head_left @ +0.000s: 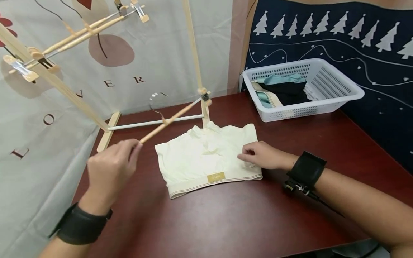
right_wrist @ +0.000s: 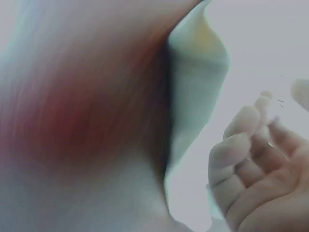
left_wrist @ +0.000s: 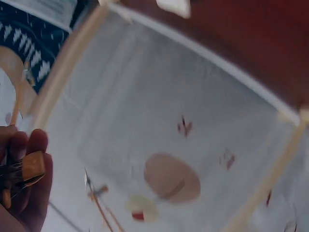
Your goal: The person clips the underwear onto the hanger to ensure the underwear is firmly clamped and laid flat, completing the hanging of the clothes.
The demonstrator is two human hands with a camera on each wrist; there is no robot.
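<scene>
So the white garment [head_left: 190, 157] is lying mid-frame on the tabletop [head_left: 226, 222], with the right hand [head_left: 262, 156] loosely curled and empty over its right side, while the left hand [head_left: 111, 166], off to its left, grips a wooden hanger [head_left: 153, 133] by one end.

garment [head_left: 196, 161] on table [head_left: 213, 222] | basket [head_left: 306, 111] behind, right | clothes [head_left: 284, 91] inside | rack [head_left: 138, 124] behind, left

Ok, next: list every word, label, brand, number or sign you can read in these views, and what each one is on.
"L O V E R": spaced dark letters on the pale backdrop cloth.
Gold label on the cream garment: lettering too small and blurred to read.
Left wrist view: reddish marks on the backdrop cloth, too blurred to read.
Right wrist view: no readable text.
</scene>
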